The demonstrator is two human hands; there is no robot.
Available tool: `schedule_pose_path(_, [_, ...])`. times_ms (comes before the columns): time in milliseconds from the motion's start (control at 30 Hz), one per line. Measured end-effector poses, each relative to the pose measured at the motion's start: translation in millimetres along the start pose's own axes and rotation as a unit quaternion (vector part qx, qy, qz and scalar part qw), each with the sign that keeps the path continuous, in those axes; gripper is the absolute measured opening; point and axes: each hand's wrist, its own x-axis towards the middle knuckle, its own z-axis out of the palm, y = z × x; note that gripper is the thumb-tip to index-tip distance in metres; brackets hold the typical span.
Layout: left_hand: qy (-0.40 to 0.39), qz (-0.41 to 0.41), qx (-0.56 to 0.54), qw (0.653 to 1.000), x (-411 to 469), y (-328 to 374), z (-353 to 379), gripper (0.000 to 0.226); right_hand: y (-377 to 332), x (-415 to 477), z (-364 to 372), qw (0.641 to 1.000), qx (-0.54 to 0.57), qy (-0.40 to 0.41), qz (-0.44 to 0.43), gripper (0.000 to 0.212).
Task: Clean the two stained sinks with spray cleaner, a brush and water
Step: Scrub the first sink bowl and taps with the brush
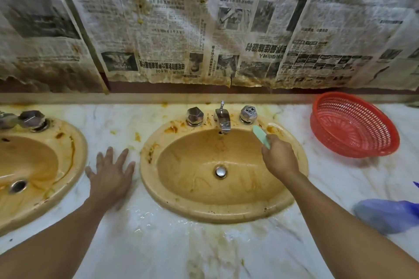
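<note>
— Over the far rim of the right-hand sink (226,214), where's the brush (260,136)?
— Gripped in the right hand (280,158), fingers curled round it; its pale green handle juts up past the knuckles toward the tap (223,121). Bristles hidden.
— And the left hand (111,174)?
— Flat on the wet countertop (158,244) between that basin and the left sink (77,154), fingers spread, holding nothing. Orange-brown stains streak both bowls

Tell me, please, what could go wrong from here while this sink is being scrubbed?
The left hand rests flat on the wet countertop, so it may slip if leaned on. The right hand grips the green brush beside the right tap knob; a stroke could knock it. Splashes might soak the stained newspaper behind the sink.
</note>
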Motion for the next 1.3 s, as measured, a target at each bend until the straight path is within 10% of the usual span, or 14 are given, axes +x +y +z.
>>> schedule_pose_path(433, [0.026,-0.003,0.024,0.999,-4.2,6.3,19.0,0.065,10.3,93.1,5.7,0.993,0.086,-0.029,0.081,0.030])
schedule_pose_path(667, [0.032,-0.007,0.039,0.999,-0.6,3.6,23.7,0.067,22.4,79.9,12.8,0.946,0.204,-0.218,0.123,0.020])
schedule_pose_path(1300, [0.025,0.000,0.041,0.999,-3.6,8.4,17.2,0.068,32.6,113.7,-18.7,0.992,0.003,-0.089,0.090,0.030])
